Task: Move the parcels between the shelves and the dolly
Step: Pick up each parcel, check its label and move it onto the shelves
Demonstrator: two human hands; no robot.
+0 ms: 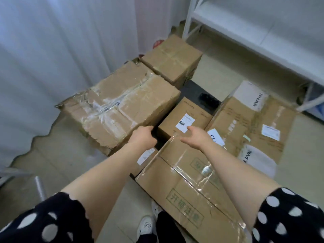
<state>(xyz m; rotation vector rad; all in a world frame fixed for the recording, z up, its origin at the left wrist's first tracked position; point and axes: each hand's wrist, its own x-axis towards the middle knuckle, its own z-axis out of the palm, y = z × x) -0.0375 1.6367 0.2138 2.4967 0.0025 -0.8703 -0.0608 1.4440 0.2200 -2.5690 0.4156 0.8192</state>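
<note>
Several brown cardboard parcels sit on a low black dolly (193, 89). A small parcel with a white label (185, 116) stands in the middle. My left hand (142, 137) is at its left near corner, fingers curled down into the dark gap beside a large battered, taped parcel (121, 106); the fingertips are hidden. My right hand (196, 137) hovers over the small parcel's near right corner, fingers spread and holding nothing. A long parcel with green print (189, 186) lies under my right forearm. A parcel with white printed tape (252, 125) lies at the right, and another parcel (172, 58) stands at the far end.
A white metal shelf unit (254, 37) stands at the back right, its low shelf bare. White curtains (61, 50) hang along the left. The floor is pale tile. My white shoes (147, 225) are at the bottom, close to the long parcel.
</note>
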